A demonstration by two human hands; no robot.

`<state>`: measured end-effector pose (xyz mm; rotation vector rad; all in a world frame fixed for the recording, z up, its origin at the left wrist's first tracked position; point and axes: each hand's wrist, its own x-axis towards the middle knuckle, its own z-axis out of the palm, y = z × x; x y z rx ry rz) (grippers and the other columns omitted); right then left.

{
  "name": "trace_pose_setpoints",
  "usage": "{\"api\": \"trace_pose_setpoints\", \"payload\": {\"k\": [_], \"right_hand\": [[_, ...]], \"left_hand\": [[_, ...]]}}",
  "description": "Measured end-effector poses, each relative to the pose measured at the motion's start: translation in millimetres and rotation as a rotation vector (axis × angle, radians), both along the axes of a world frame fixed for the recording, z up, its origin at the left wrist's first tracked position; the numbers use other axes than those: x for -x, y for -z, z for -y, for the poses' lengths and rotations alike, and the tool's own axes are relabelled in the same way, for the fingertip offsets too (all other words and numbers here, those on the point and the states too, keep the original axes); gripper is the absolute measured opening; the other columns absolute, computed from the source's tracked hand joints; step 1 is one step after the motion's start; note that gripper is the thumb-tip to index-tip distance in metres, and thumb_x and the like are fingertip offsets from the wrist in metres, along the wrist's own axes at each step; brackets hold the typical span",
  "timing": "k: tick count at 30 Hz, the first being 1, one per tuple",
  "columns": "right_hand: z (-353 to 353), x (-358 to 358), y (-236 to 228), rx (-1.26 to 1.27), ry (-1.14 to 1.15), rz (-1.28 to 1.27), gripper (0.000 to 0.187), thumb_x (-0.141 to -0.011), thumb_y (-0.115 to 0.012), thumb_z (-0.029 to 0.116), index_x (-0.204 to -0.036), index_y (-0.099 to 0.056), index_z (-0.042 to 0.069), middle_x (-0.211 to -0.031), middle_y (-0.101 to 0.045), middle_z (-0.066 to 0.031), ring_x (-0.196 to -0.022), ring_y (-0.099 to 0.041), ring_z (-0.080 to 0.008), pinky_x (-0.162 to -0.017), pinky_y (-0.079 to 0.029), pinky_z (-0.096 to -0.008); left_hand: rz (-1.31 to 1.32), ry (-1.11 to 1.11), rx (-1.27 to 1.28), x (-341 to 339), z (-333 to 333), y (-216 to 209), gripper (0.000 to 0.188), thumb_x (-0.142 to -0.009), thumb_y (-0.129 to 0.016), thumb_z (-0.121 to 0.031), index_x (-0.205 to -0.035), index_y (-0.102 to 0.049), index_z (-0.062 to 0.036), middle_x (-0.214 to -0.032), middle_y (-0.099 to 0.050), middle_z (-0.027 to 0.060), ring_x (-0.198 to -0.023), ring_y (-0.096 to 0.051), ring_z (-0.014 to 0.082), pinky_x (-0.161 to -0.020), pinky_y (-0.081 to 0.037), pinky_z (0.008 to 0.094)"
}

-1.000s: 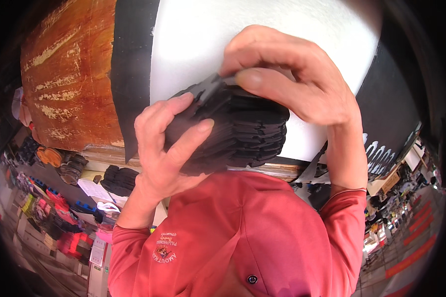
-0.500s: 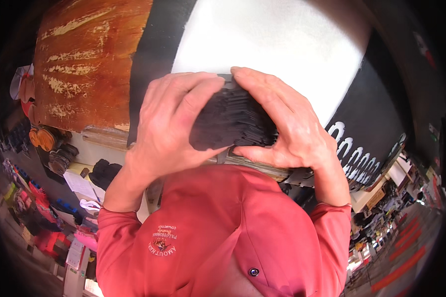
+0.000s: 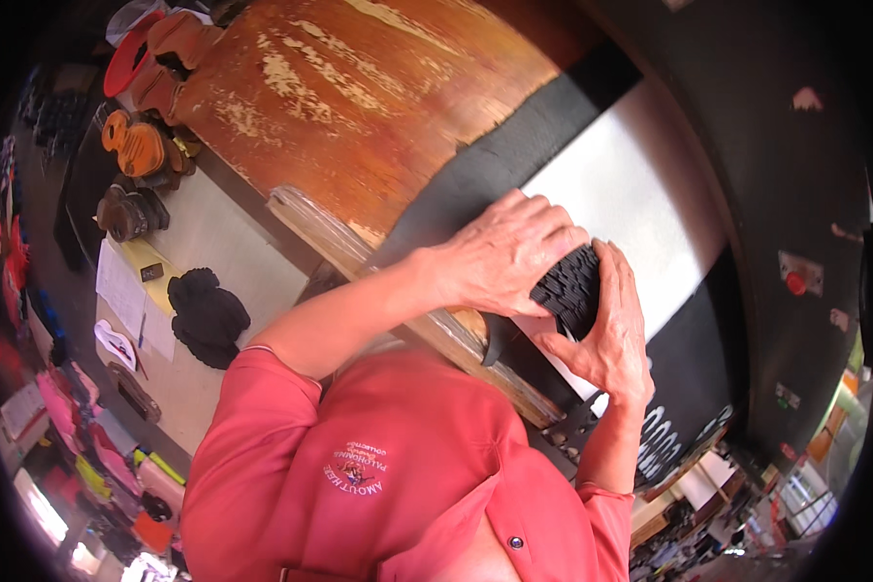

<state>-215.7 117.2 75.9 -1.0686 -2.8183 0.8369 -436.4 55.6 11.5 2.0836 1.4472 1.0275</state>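
Between my two hands is a thick stack of thin black cut pieces, their layered edges showing. My left hand is closed round the stack's left side, with its fingers over the far end. The right hand grips it from the other side, thumb toward me. The stack is over the near part of a white board. A black sheet of material lies beside the board on the left, and a row of white-edged cutout shapes shows in the black sheet near my right forearm.
Left of the black sheet lies a worn brown board, above a wooden rail. A side table holds a black pile, papers and orange-brown stacked pieces. A dark machine body with a red button borders the right.
The view has turned, bringing the side table further in. Both hands still hold the black stack, now seen further right and turned, with the hands closer together.
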Motion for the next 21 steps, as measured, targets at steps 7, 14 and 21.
{"api": "trace_pose_setpoints", "payload": {"k": [7, 14, 21], "right_hand": [[1.4, 21.2, -0.1, -0.03, 0.106, 0.031, 0.103, -0.064, -0.1, 0.028, -0.148, -0.049, -0.003, -0.135, -0.063, -0.0247, -0.125, -0.064, -0.0431, -0.106, -0.053, -0.0465], [-13.2, 10.9, -5.8, 0.188, 0.161, -0.088, 0.092, -0.067, -0.098, 0.027, -0.143, -0.056, -0.006, -0.118, -0.073, -0.0185, -0.108, -0.073, -0.0298, -0.096, -0.058, -0.0411], [25.4, 7.8, -9.9, 0.813, 0.224, -0.442, 0.099, -0.071, -0.098, 0.03, -0.149, -0.053, -0.01, -0.136, -0.069, -0.02, -0.128, -0.064, -0.0274, -0.115, -0.046, -0.0398]], "left_hand": [[0.056, 0.025, 0.043, 6.7, -4.1, 6.7, 0.086, -0.068, -0.095, -0.043, -0.136, -0.059, -0.0048, -0.126, -0.064, 0.0179, -0.123, -0.061, 0.0366, -0.108, -0.046, 0.0499], [0.159, 0.116, 0.348, 33.3, -7.8, -24.1, 0.097, -0.072, -0.092, -0.034, -0.152, -0.05, 0.0016, -0.14, -0.064, 0.025, -0.132, -0.062, 0.0347, -0.114, -0.049, 0.042], [1.07, -0.144, 0.143, 21.9, 77.8, -38.3, 0.107, -0.087, -0.088, -0.04, -0.167, -0.03, 0.001, -0.156, -0.052, 0.0202, -0.142, -0.054, 0.0276, -0.123, -0.039, 0.0394]]}}
